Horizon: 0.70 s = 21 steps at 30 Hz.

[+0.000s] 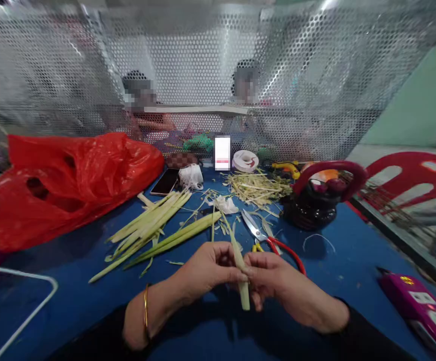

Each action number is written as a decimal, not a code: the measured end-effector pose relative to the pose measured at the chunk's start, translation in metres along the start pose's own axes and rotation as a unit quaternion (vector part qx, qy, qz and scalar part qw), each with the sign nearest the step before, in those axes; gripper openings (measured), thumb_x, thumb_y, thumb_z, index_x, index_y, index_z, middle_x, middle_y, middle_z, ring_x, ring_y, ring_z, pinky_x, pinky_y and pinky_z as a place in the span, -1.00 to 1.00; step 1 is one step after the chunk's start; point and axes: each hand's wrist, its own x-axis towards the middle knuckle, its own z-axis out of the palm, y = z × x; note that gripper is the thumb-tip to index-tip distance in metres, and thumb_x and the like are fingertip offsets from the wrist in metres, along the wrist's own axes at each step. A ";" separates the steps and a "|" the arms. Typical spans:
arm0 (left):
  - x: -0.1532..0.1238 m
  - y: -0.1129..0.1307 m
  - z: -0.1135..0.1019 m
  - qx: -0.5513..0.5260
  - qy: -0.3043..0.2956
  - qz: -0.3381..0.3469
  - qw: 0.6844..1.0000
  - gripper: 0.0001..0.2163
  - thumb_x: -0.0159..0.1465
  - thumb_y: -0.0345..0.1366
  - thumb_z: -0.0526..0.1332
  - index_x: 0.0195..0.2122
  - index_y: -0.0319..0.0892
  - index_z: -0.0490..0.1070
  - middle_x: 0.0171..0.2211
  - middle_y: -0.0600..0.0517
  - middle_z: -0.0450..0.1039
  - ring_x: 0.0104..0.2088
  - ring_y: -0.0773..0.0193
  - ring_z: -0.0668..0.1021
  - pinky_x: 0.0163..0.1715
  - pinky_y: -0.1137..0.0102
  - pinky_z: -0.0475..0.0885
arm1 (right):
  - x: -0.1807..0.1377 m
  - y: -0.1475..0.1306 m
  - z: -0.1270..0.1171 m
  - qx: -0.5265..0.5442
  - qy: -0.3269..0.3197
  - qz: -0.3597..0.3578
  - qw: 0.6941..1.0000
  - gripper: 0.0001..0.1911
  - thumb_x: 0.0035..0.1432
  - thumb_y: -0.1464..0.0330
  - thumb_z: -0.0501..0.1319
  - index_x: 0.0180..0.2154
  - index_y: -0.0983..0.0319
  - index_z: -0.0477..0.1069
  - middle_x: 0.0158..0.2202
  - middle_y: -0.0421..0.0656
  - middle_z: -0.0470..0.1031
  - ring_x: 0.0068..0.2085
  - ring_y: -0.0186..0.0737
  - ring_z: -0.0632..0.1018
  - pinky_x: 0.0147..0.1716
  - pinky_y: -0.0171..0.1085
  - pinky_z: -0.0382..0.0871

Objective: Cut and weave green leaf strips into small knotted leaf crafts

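Note:
Between my two hands is a pale green leaf stalk (245, 296), narrow at its far end and wider near me. My left hand (212, 268) pinches it with thumb and fingers from the left. My right hand (278, 278), fingers closed, grips the same stalk from the right, its thumb close to the other thumb. Just beyond lie similar long green stalks (187, 230) and a bundle of paler strips (146, 220). Scissors (254, 226) with red handles rest open beyond my right hand, a yellow-handled tool (257, 247) partly under them.
On the blue table (101, 301), a red plastic bag (82, 185) fills the left. Farther back are a phone (165, 181), a tape roll (245, 160) and shredded trimmings (259, 188). Right are a dark red-handled pot (311, 208) and a purple device (421, 311). A perforated metal screen (191, 65) stands behind.

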 end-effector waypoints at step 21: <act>-0.005 0.001 -0.005 0.019 -0.012 -0.012 1.000 -0.76 -0.05 -0.28 0.43 -0.46 -0.26 0.41 -0.51 0.05 0.47 -0.50 0.39 0.48 -0.43 0.47 0.37 | -0.003 -0.011 0.000 0.115 -0.048 -0.016 0.992 -0.89 0.05 0.39 0.24 -0.47 0.29 0.37 -0.53 -0.24 0.41 -0.58 -0.42 0.45 -0.51 -0.40 0.38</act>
